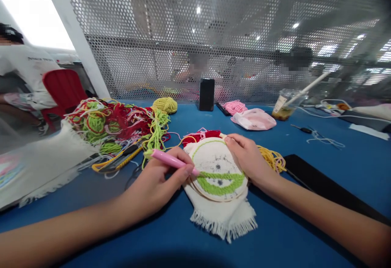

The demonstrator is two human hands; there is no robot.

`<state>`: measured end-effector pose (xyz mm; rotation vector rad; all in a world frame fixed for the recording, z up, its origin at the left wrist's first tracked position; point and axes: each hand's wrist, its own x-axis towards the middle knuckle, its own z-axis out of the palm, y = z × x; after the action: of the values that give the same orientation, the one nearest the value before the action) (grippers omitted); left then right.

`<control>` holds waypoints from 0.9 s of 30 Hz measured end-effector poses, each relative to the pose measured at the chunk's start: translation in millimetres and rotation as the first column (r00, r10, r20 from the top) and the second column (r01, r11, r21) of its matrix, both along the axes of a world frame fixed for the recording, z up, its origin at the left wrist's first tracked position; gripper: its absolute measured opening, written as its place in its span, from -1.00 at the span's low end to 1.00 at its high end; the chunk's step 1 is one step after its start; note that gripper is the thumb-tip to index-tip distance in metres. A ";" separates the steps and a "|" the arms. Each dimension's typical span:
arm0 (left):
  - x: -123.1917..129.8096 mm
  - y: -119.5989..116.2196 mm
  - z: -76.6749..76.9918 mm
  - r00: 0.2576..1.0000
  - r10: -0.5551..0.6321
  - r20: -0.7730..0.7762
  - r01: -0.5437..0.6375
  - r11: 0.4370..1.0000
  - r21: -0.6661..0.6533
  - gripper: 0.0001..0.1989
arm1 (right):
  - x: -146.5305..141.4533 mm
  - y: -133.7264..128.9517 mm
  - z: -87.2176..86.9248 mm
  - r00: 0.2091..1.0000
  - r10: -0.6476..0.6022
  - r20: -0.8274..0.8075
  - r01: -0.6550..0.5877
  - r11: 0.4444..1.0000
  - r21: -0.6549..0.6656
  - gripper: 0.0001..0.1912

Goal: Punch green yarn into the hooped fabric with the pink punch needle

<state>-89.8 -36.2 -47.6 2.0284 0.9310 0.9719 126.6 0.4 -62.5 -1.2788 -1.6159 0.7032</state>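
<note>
The round embroidery hoop [220, 199] lies over the blue tabletop [171, 239], stretching coarse white cloth [210, 154] whose frayed, fringed edge spills out below the hoop. At the hoop's left side, the left hand's [166, 176] grip is closed around a glossy, tubular pink punch needle [171, 160], its tip at the end of a band of nubby green yarn stitching [210, 186]. The right hand's [246, 156] grip pinches the hoop's upper-right rim. Loose yellow yarn [271, 158] coils right of the hoop; a tangled, multicoloured yarn heap [122, 121] sits to its left.
</note>
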 end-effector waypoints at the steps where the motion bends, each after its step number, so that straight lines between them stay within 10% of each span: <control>1: 1.2 0.6 -0.2 0.999 -0.021 -0.025 0.021 1.000 -0.021 -0.83 | -0.9 -0.6 1.7 1.000 -0.003 -0.001 0.003 1.000 0.016 -0.72; 27: 1.1 -0.9 -2.5 0.999 -0.046 -0.007 0.047 0.990 0.136 -0.92 | 2.3 -2.8 -5.8 0.996 -0.072 0.050 0.072 0.997 0.010 -0.71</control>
<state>-88.7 -37.1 -50.1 2.1558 0.8354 1.0311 128.9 -2.3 -68.3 -1.3511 -1.6028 0.6243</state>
